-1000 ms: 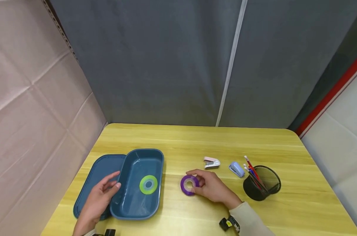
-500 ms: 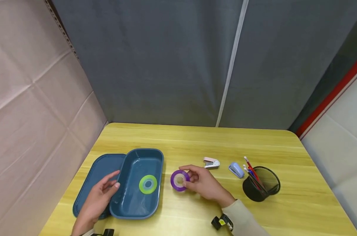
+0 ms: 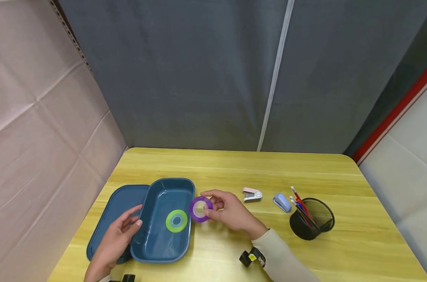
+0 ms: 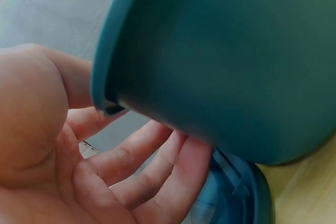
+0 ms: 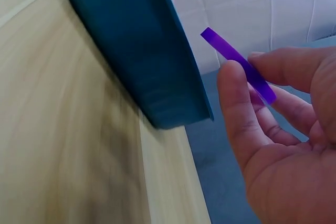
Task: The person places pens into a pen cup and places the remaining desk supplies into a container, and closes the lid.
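Carry step imo: your right hand (image 3: 231, 211) pinches purple tape (image 3: 199, 219), lower centre, left hand (image 3: 114, 237) loosely spread beside the box (image 3: 162, 241), next probably needs some lift

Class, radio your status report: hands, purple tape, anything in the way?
Right hand pinches purple tape roll near right rim of blue box. Left hand at its left rim. Green tape roll lies inside; no blockage seen.

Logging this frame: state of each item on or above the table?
Blue box: open, uncovered.
Lid: off, partly hidden by the box.
Green tape roll: lying inside the box.
Purple tape roll: pinched in right hand, raised.
Pink stapler: lying unheld.
Blue stapler: lying unheld.
Pen holder: holding writing tools.
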A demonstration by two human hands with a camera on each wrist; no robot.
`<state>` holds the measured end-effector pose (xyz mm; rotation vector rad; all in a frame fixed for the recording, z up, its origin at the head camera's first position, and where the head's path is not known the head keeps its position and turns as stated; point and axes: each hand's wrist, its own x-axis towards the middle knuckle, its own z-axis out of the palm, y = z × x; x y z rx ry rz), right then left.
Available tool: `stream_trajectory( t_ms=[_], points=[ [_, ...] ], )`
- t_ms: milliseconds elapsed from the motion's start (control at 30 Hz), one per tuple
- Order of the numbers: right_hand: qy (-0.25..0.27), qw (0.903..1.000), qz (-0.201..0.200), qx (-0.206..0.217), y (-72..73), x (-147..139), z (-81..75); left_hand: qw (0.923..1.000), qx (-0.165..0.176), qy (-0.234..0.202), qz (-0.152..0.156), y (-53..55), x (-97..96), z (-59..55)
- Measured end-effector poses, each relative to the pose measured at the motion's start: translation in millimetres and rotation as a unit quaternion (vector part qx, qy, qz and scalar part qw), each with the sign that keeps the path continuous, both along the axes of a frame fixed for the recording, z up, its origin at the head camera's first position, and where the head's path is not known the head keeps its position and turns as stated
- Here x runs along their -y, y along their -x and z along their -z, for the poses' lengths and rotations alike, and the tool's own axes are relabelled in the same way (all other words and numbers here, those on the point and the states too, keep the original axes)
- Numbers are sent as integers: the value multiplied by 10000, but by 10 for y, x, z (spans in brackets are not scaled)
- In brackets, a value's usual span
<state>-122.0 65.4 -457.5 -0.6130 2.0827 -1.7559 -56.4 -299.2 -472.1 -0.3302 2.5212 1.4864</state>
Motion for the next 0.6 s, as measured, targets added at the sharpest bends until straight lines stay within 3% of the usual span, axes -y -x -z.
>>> stream_trajectory(
  t_ms=[300,600],
  points=[
    [43,9999,-95,-36,90,261,-47,10000,-1,-35,-30,7,6,7],
    [-18,9997,187,141,167,501,-96,10000,1,-11,-27,11,11,14]
  ],
)
